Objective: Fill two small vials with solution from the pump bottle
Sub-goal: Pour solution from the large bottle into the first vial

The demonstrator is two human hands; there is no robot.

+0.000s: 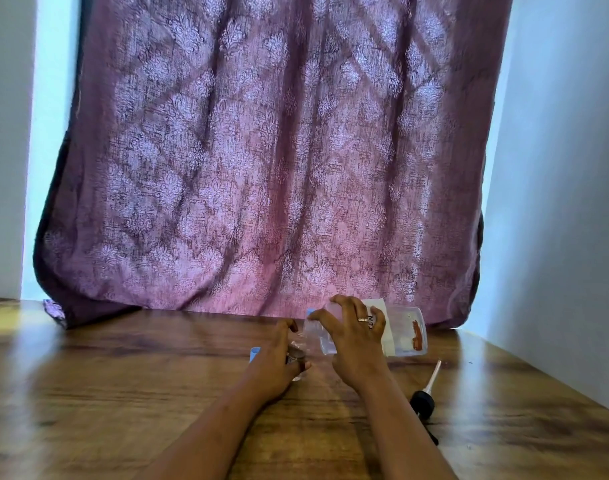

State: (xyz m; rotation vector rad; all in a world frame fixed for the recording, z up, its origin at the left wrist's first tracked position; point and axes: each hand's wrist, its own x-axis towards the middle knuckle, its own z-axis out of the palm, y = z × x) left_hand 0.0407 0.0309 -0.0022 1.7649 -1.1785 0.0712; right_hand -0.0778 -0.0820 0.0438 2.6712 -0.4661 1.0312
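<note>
1. We see both forearms reaching forward over the wooden worktop (123, 375), with the hands close together near its far edge, in front of a purple patterned curtain (261, 150).
2. The right hand (355, 341) is raised off the worktop with its back towards us. Its fingers are spread and curled over the pump bottle (407, 332), gripping it from above. There is a ring (362, 319) on one finger.
3. The left hand (282, 358) sits lower, with its wrist near the wood. Its fingers are curled round a small clear vial (297, 346) and hold it roughly upright.
4. The pump bottle is clear plastic with a white label printed in red-brown. It is tipped well over on its side, its base up and to the right and its neck end pointing left. Its pump is off.
5. The vial is mostly hidden by the fingers, so we cannot tell how full it is.
6. The neck end of the bottle lies just beside the top of the vial, between the two hands. We cannot tell whether they touch.
7. The black pump head (422, 401) with its pale tube (434, 374) lies flat on the worktop to the right of the right forearm, apart from both hands.
8. A small blue cylinder (254, 353) stands on the worktop just left of the left hand.
</note>
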